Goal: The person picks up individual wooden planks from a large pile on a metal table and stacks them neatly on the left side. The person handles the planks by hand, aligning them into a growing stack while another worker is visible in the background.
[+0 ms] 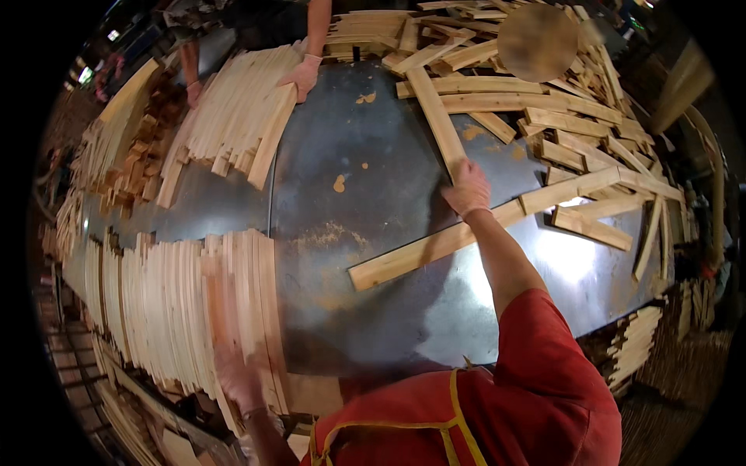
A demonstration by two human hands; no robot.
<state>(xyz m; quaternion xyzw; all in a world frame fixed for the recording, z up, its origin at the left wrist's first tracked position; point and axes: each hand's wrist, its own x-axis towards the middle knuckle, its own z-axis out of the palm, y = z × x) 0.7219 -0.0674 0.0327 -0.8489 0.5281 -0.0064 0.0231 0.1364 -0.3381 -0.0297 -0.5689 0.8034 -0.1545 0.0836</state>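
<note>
My right hand [468,189] grips the near end of a wooden slat [435,116], which points away from me over the metal tabletop. Just below that hand, another slat [412,260] lies slantwise on the metal. At the left, my left hand [241,377] is smeared by motion at the near end of a row of upright-packed slats [167,303]. A blurred, darker slat [221,299] runs out from its fingers over the row, and the hand appears closed on it.
Across the table [334,155], a co-worker's gloved hands [301,76] hold the sides of another row of slats [233,109]. Loose slats lie heaped at the far right [579,124]. More slats are stacked below the right edge [633,346]. Sawdust and chips dot the metal.
</note>
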